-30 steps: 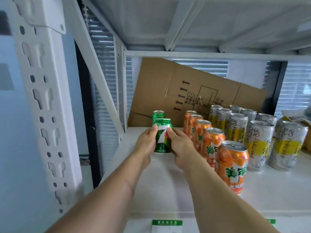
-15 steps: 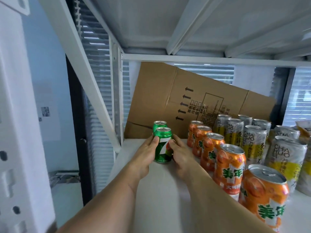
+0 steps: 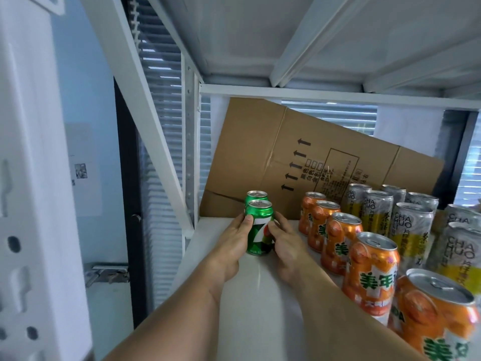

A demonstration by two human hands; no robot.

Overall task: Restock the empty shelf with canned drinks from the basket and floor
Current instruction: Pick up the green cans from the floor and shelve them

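Note:
A green can stands upright on the white shelf, directly in front of a second green can at the back left. My left hand presses its left side and my right hand its right side, fingers wrapped around the can. To the right runs a row of orange cans from back to front. Beyond them stand silver-and-yellow cans in rows.
A flattened cardboard box leans against the back of the shelf. A white diagonal brace and perforated uprights frame the left side. The shelf above sits close overhead. Window blinds lie behind.
The view has moved closer and lower into the shelf. Both hands stay on the front green can, which now stands on the shelf right in front of the rear green can.

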